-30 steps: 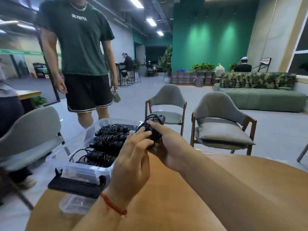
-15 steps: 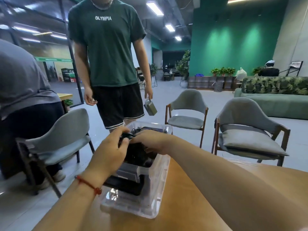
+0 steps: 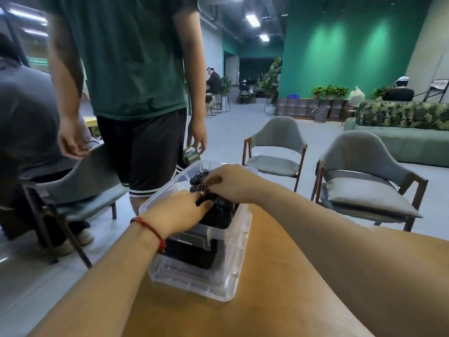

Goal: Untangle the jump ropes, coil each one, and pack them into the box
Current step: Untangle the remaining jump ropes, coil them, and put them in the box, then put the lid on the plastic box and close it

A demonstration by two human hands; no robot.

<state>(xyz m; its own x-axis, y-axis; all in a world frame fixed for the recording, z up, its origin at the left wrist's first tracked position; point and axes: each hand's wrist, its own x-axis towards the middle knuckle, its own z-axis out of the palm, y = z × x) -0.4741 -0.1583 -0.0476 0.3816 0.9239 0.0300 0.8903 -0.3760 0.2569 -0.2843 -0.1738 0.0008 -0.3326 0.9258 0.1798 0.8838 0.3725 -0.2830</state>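
Box [image 3: 226,285], clear plastic, sits on table [image 3: 279,288]. Left hand [image 3: 177,214] presses straight-fingered on coiled jump ropes [image 3: 220,212] inside; right hand [image 3: 230,182] pinches them, fingers curled.

One head-worn wide-angle view looks forward and down, close over the table [image 3: 279,300] edge.

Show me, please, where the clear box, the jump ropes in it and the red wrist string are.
clear box [image 3: 194,284]: head view, on its near transparent wall.
jump ropes [image 3: 221,212]: head view, on the black bundle's top.
red string [image 3: 149,228]: head view, on its middle, across the wrist.
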